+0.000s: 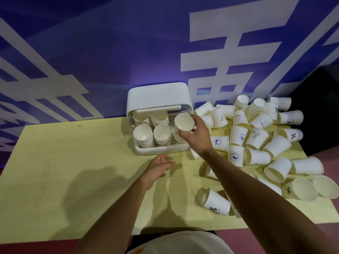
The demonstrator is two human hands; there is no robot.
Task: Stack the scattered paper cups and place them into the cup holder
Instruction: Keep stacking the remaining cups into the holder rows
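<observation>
My right hand [197,133] grips a white paper cup [184,122] by its wall, mouth toward me, over the right side of the white cup holder [145,151]. Inside the holder stand stacks of cups [143,135], several rows from front to back. A cup stack [178,138] sits under the held cup. My left hand [158,168] hovers empty over the table in front of the holder, fingers loosely spread. Several scattered paper cups [256,136] lie in a heap to the right, some printed with logos.
The yellow table top [73,171] extends left and toward me. The holder's lid [157,94] is raised at the back against a blue wall with white lettering [220,52]. One tipped cup [215,202] lies near the front edge.
</observation>
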